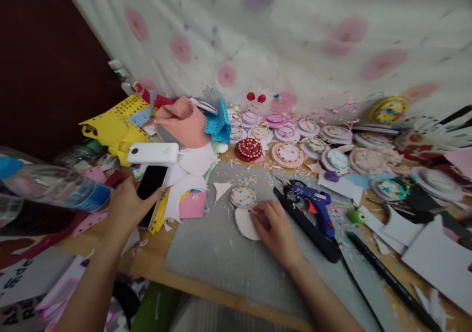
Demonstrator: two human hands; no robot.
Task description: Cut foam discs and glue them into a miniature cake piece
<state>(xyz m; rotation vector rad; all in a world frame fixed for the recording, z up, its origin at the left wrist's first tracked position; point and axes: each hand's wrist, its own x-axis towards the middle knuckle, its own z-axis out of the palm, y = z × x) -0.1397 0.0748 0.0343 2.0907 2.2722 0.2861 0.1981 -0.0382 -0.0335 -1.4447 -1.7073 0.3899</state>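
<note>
The right hand (271, 226) is curling its fingers at the right edge of a flat, white round disc (246, 225); the fingertips are touching it, but I cannot tell whether they are gripping it. The disc is lying on a grey mat (206, 256), with a small round piece dotted in blue and yellow (243, 196) sitting just behind it and a white triangular scrap (221, 190) lying to the left.

The left hand (129, 201) is reaching over a black-screened phone (152, 182), its thumb lying across the phone's right edge; whether the fingers are closing on it I cannot tell. A white rectangular device with rounded corners (153, 153) is lying just behind the phone.

To the right of the right hand, a long black bar (309, 228) is lying on the mat, with a blue glue gun with an orange trigger (320, 209) resting beside it. Farther back, a dark red beaded round piece (249, 149) is sitting on the wooden surface (153, 260).
</note>
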